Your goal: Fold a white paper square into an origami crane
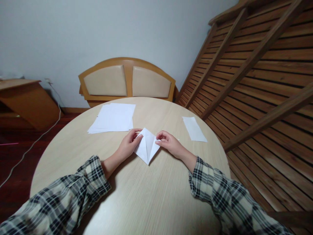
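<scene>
A white sheet folded into a kite-like shape (pixel 147 146) lies on the round light-wood table (pixel 146 195), its point toward me. My left hand (pixel 128 144) pinches the folded paper's upper left edge with curled fingers. My right hand (pixel 168 142) pinches its upper right edge the same way. Both forearms wear plaid sleeves and rest over the table.
A stack of white sheets (pixel 113 118) lies at the table's far left. A narrow paper strip (pixel 194 129) lies at the far right. A padded wooden chair back (pixel 127 81) stands behind the table. Slatted wooden panels (pixel 256 81) lean at right; a cable (pixel 34 143) crosses the floor at left.
</scene>
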The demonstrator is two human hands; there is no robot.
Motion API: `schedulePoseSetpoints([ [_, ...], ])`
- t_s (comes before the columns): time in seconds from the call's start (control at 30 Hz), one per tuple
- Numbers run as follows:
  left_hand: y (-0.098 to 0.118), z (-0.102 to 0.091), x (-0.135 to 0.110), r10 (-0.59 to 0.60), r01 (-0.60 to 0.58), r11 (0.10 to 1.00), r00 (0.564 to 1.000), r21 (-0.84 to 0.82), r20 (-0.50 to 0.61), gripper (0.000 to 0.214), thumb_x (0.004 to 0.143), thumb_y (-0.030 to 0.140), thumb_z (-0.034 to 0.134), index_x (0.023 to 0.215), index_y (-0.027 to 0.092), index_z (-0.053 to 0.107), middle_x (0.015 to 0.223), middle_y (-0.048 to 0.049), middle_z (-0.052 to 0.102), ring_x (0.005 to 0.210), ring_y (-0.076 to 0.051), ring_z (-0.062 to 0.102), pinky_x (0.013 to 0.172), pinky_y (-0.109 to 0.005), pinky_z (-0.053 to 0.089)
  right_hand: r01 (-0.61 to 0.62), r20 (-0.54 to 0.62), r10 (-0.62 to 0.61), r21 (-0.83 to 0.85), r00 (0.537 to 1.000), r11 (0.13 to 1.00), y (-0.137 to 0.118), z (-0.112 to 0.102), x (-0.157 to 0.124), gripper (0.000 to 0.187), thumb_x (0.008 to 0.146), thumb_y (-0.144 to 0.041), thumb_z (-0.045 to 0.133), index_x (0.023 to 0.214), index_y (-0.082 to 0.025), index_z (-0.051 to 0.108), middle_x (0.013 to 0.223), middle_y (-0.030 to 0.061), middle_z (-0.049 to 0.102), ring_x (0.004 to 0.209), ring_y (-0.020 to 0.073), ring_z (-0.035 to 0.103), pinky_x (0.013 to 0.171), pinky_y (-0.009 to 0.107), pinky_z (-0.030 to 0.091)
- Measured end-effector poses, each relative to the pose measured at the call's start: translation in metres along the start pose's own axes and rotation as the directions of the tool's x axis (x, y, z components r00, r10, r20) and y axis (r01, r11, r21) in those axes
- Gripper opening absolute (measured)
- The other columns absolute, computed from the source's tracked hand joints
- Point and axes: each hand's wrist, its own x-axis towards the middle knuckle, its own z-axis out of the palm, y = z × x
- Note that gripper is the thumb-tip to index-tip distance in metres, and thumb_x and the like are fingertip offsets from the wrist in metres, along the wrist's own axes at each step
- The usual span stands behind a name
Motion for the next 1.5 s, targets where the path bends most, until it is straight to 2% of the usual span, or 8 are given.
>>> schedulePoseSetpoints([
  [0.1,0.005,-0.003,-0.003,0.3,-0.287,0.904,0.954,0.318,0.008,0.043,0.096,0.032,0.05,0.138,0.023,0.046,0.135,-0.0137,0.051,0.12,-0.025,0.051,0.098,-0.046,0.046,-0.027,-0.028,0.026,-0.046,0.999,0.999,0.003,-0.003,0.0,0.018,0.077,-0.026,0.069,0.092,-0.02,0.061,0.091,0.0025,0.062,0.082,0.0156,0.059,0.08,0.034,0.047],
  [0.23,0.016,-0.01,-0.007,0.43,-0.567,0.615,0.823,0.548,0.37,0.031,0.099,0.03,0.047,0.127,0.029,0.059,0.148,-0.0088,0.042,0.137,-0.03,0.035,0.112,-0.058,0.029,-0.014,-0.045,0.007,-0.159,0.999,0.987,0.005,-0.006,0.001,0.019,0.079,-0.027,0.067,0.096,-0.019,0.069,0.098,0.0058,0.068,0.088,0.0179,0.061,0.084,0.037,0.047],
  [0.33,0.018,-0.013,-0.01,0.391,-0.618,0.535,0.785,0.576,0.48,0.026,0.099,0.03,0.047,0.119,0.027,0.063,0.146,-0.0085,0.046,0.138,-0.031,0.035,0.114,-0.061,0.024,-0.008,-0.062,-0.006,-0.231,0.998,0.973,0.004,-0.007,0.001,0.018,0.079,-0.025,0.066,0.096,-0.019,0.071,0.1,0.0072,0.07,0.09,0.0189,0.062,0.085,0.037,0.047],
  [0.63,0.008,-0.035,-0.002,0.422,-0.694,0.481,0.719,0.536,0.552,0.02,0.093,0.028,0.059,0.11,0.022,0.066,0.121,-0.0082,0.067,0.125,-0.027,0.051,0.109,-0.053,0.037,-0.049,-0.074,0.026,-0.334,0.997,0.941,0.004,-0.018,0.002,0.021,0.08,-0.023,0.065,0.098,-0.017,0.074,0.101,0.0095,0.07,0.091,0.02,0.062,0.083,0.036,0.047],
  [0.93,0.006,-0.035,0.0,0.392,-0.694,0.547,0.707,0.468,0.589,0.028,0.098,0.027,0.048,0.109,0.022,0.073,0.098,-0.0091,0.074,0.09,-0.022,0.065,0.08,-0.036,0.053,0.045,-0.008,-0.059,-0.534,0.998,0.844,0.003,-0.018,0.0,0.017,0.082,-0.016,0.062,0.092,-0.02,0.075,0.091,0.0059,0.063,0.081,0.0171,0.057,0.077,0.035,0.045],
  [1.13,0.005,-0.038,-0.001,0.374,-0.65,0.607,0.742,0.458,0.557,0.027,0.096,0.027,0.05,0.107,0.02,0.074,0.094,-0.0101,0.075,0.081,-0.021,0.068,0.075,-0.035,0.054,0.243,0.097,-0.249,-0.706,0.964,0.665,0.001,-0.014,-0.002,0.019,0.077,-0.01,0.066,0.08,-0.026,0.075,0.104,0.0049,0.065,0.103,0.0225,0.055,0.096,0.044,0.04],
  [1.27,0.003,-0.038,-0.002,0.36,-0.642,0.597,0.751,0.482,0.554,0.026,0.096,0.027,0.051,0.104,0.02,0.075,0.092,-0.0097,0.075,0.079,-0.02,0.069,0.073,-0.034,0.054,0.352,0.245,-0.253,-0.631,0.936,0.691,-0.003,-0.013,-0.003,0.031,0.077,-0.002,0.056,0.084,-0.026,0.074,0.097,0.0017,0.074,0.095,0.0199,0.062,0.093,0.042,0.043],
  [1.5,-0.004,-0.037,-0.004,0.363,-0.617,0.589,0.779,0.522,0.511,0.026,0.096,0.029,0.05,0.1,0.02,0.075,0.089,-0.0081,0.076,0.08,-0.02,0.069,0.072,-0.033,0.053,0.309,0.25,-0.193,-0.609,0.949,0.73,-0.011,-0.016,-0.006,0.022,0.087,-0.015,0.058,0.095,-0.026,0.075,0.1,0.0038,0.075,0.097,0.0203,0.064,0.093,0.042,0.044],
])
